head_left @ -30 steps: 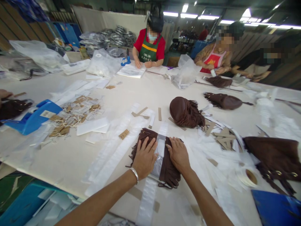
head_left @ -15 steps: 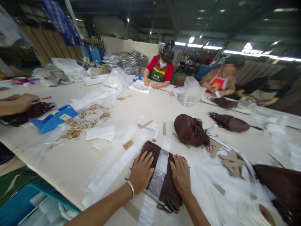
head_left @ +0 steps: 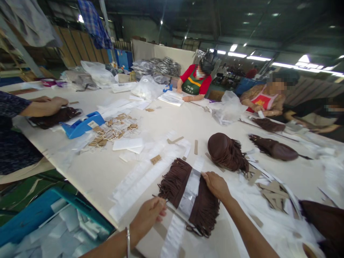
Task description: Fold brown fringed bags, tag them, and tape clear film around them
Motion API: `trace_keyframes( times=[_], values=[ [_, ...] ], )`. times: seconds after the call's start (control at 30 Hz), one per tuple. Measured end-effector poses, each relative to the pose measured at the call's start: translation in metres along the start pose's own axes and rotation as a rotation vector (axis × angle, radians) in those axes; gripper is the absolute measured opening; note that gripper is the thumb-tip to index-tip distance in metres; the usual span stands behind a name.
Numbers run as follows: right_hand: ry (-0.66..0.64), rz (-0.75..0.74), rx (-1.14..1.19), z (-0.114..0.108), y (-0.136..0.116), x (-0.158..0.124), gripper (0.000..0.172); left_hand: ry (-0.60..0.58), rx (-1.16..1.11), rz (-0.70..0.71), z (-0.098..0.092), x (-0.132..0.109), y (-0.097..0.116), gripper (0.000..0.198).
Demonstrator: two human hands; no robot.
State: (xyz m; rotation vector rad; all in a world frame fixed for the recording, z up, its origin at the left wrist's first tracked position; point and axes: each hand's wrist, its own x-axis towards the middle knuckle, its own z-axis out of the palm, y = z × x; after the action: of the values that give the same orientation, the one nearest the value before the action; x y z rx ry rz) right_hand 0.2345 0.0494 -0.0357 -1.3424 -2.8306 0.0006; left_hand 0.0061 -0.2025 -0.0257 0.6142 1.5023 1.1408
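Note:
A brown fringed piece [head_left: 174, 181] lies flat near the table's front edge, with a clear plastic strip [head_left: 189, 195] wrapped across its middle. My right hand [head_left: 216, 184] rests on the piece's upper right edge, fingers curled over the fringe beside the strip. My left hand [head_left: 149, 215] has pulled back to the piece's lower left corner, its fingers pinched on a thin strap or strip end I cannot make out clearly. A bracelet sits on my left wrist.
A rolled brown fringed bundle [head_left: 225, 152] lies just beyond. White strips [head_left: 139, 179], cardboard tabs [head_left: 271, 190], a pile of tags [head_left: 113, 130] and a blue tape dispenser [head_left: 82, 125] litter the white table [head_left: 94, 172]. Other people work at the left and far sides. A blue bin [head_left: 40, 218] stands below.
My left hand has lifted off the fringed piece and drawn back to its lower left corner, now pinching. My right hand has shifted to the piece's upper right edge. The view has tilted up.

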Motion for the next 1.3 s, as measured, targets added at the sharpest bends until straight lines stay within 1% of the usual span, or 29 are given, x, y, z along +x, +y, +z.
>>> trace_keyframes(
  times=[0.03,0.07,0.13,0.23,0.33,0.43,0.53,0.6,0.67,0.77,0.83,0.9,0.97,1.2,1.3],
  values=[
    [-0.037,0.0,-0.025,-0.003,0.001,0.005,0.056,-0.039,-0.163,-0.134,0.011,-0.006,-0.003,0.037],
    [-0.076,-0.001,-0.042,-0.005,0.001,0.01,0.057,-0.057,-0.309,-0.224,0.02,-0.009,-0.006,0.039],
    [-0.156,-0.007,-0.048,-0.01,0.002,0.018,0.06,-0.051,-0.534,-0.301,0.035,-0.01,-0.01,0.039],
    [-0.259,-0.009,-0.021,-0.014,0.005,0.028,0.065,-0.002,-0.716,-0.361,0.046,-0.006,-0.015,0.029],
    [-0.383,0.021,0.033,-0.016,0.01,0.039,0.07,0.029,-0.788,-0.404,0.049,-0.003,-0.02,0.023],
    [-0.484,0.019,0.106,-0.02,0.014,0.047,0.072,0.032,-0.777,-0.419,0.048,-0.001,-0.022,0.025],
    [-0.531,0.048,0.34,-0.027,0.016,0.051,0.068,-0.001,-0.727,-0.425,0.044,-0.001,-0.02,0.026],
    [-0.532,0.107,0.512,-0.034,0.015,0.049,0.064,-0.032,-0.719,-0.425,0.041,0.0,-0.018,0.028],
    [-0.56,0.169,0.622,-0.042,0.012,0.045,0.061,-0.046,-0.73,-0.427,0.038,0.0,-0.016,0.03],
    [-0.671,0.204,0.769,-0.053,0.008,0.036,0.059,-0.071,-0.76,-0.418,0.033,0.0,-0.009,0.032],
    [-0.716,0.211,0.852,-0.059,0.004,0.029,0.056,-0.133,-0.806,-0.4,0.03,-0.001,-0.001,0.034],
    [-0.697,0.236,0.928,-0.065,0.0,0.022,0.053,-0.215,-0.86,-0.369,0.028,-0.003,0.008,0.035],
    [-0.651,0.267,1.014,-0.07,-0.004,0.015,0.051,-0.264,-0.894,-0.32,0.026,-0.006,0.016,0.032],
    [-0.55,0.312,1.386,-0.094,-0.018,-0.007,0.042,-0.283,-0.896,-0.151,0.02,-0.014,0.031,0.016],
    [-0.491,0.3,1.481,-0.103,-0.025,-0.018,0.04,-0.251,-0.853,-0.1,0.015,-0.018,0.035,0.012]
  ],
)
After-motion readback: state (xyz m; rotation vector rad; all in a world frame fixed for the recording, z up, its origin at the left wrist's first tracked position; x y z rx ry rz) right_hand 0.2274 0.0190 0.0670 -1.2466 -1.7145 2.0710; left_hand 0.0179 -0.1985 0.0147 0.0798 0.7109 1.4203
